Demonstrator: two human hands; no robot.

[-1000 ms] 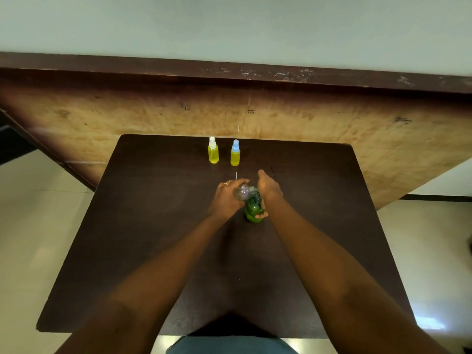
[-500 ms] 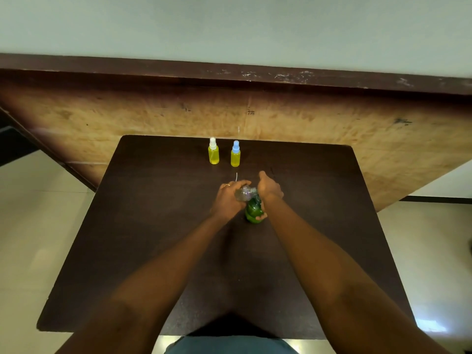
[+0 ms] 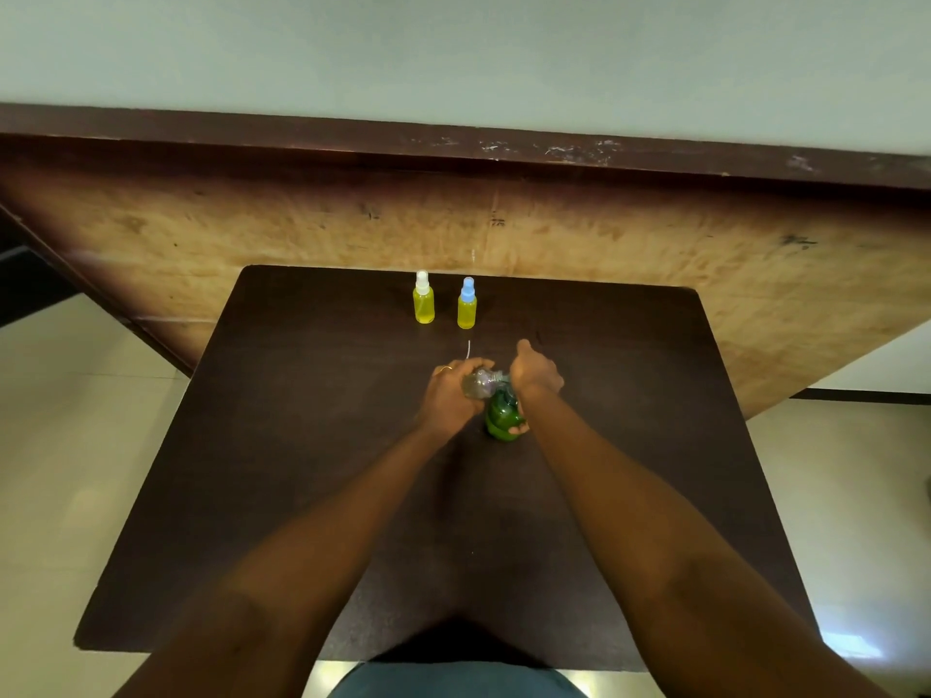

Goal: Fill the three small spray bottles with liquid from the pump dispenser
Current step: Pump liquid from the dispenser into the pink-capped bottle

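White-cap bottle [image 3: 423, 305] and blue-cap bottle [image 3: 467, 310] stand full, capped. Your left hand [image 3: 447, 401] grips third bottle [image 3: 481, 384], seemingly empty, at dispenser [image 3: 500, 419]; right hand [image 3: 536, 376] clasps it. One fill left.

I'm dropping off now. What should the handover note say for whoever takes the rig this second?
Left hand: holds the clear small bottle, tilted at the pump's top.
Right hand: grips the green pump dispenser, mid-table.
Done: the white-capped bottle and the blue-capped bottle stand capped, yellow liquid inside, at the far edge.
Left: fill the clear small bottle, which looks empty, then cap it. A thin white tube beyond the hands may be its sprayer's.
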